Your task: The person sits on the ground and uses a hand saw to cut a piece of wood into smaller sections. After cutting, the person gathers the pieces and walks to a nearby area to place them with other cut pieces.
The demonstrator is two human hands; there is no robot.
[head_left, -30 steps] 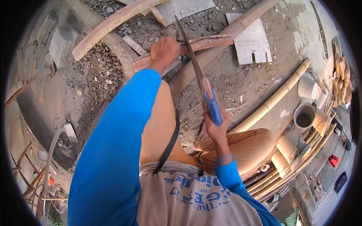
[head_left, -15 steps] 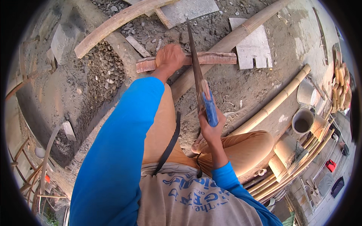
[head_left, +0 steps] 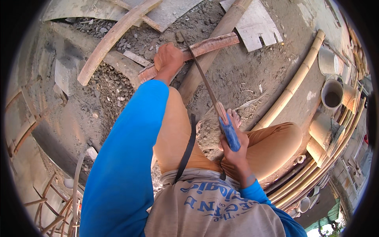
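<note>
A reddish-brown wooden plank (head_left: 211, 44) lies across a thick bamboo pole (head_left: 227, 19). My left hand (head_left: 167, 59) is closed around the plank near its left end, pressing it down. In my right hand (head_left: 237, 148) is a handsaw (head_left: 203, 75), gripped by its blue handle, the fingers wrapped round it. The saw's blade slants up and to the left, crossing the plank just right of my left hand. Whether its teeth have bitten into the wood cannot be made out.
A curved timber (head_left: 114, 39) and a thin board (head_left: 136, 58) lie at the upper left beside gravel. A notched pale board (head_left: 258, 23) rests beyond the pole. To the right are a long bamboo pole (head_left: 292, 85), a bucket (head_left: 332, 93) and stacked bamboo strips (head_left: 304, 183). My bare foot (head_left: 234, 117) is near the saw.
My right hand and the saw handle have drawn back toward me, and the blade slants more to the left. The view has turned, so the plank appears tilted. My left hand keeps its hold.
</note>
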